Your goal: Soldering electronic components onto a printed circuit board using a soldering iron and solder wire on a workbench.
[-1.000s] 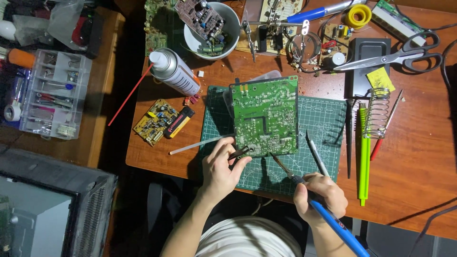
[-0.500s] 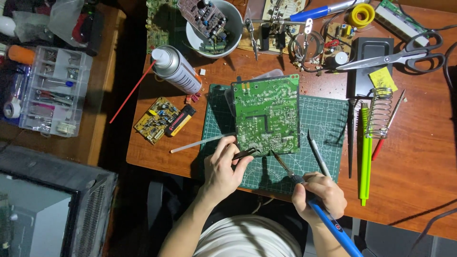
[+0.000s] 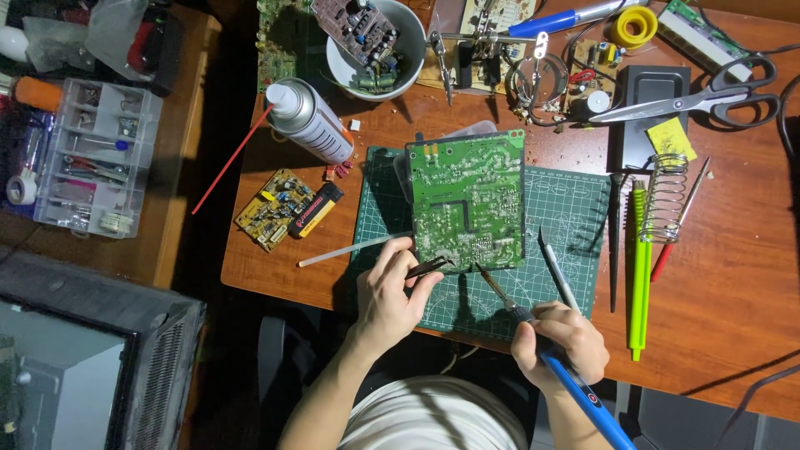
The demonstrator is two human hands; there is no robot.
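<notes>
Hands: left hand (image 3: 392, 292) pinches tweezers (image 3: 429, 267); right hand (image 3: 560, 340) grips soldering iron (image 3: 533, 329).
Advice: steady both on circuit board (image 3: 468, 200) near desk's front edge.

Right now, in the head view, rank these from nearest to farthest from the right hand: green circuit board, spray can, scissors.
From the right hand:
1. Green circuit board, just ahead on the cutting mat.
2. Scissors, far edge, right side.
3. Spray can, far left of the desk.

An electronics repair workshop is shown: a wooden bench (image 3: 733, 283) is covered with a green cutting mat (image 3: 567, 208), circuit boards (image 3: 468, 200), a soldering iron (image 3: 550, 358), a spray can (image 3: 310, 121), scissors (image 3: 700, 96) and a parts organizer (image 3: 92, 158).
</notes>
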